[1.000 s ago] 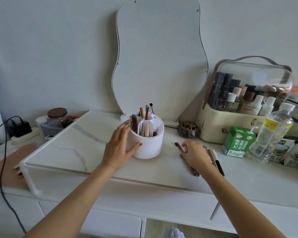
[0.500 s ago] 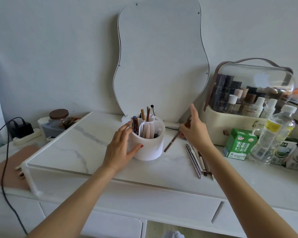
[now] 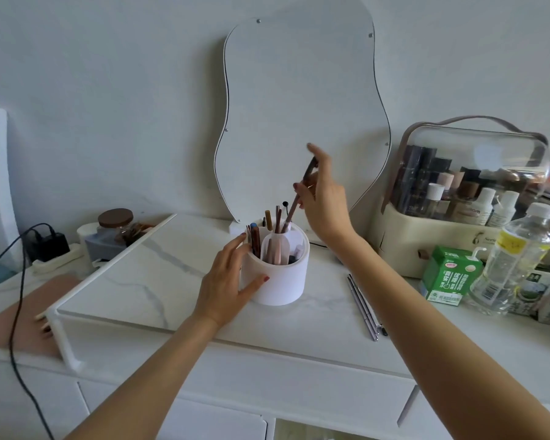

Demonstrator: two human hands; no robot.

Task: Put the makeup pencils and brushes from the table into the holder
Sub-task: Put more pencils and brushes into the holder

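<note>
Holder (image 3: pixel 277 281): mid-table (image 3: pixel 299 327), left hand (image 3: pixel 226 281) gripping its side. Right hand (image 3: pixel 323 201) pinching pencil (image 3: pixel 294 204), tip inside. Open surface in front. Green carton (image 3: pixel 448 274) print blurred.

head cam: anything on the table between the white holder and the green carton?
Between holder and green carton: a few slim pencils on the table, partly hidden by the right forearm. Head view.

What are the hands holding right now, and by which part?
The right hand pinches a brown pencil near its upper end; the left hand holds the white holder by its side.
</note>
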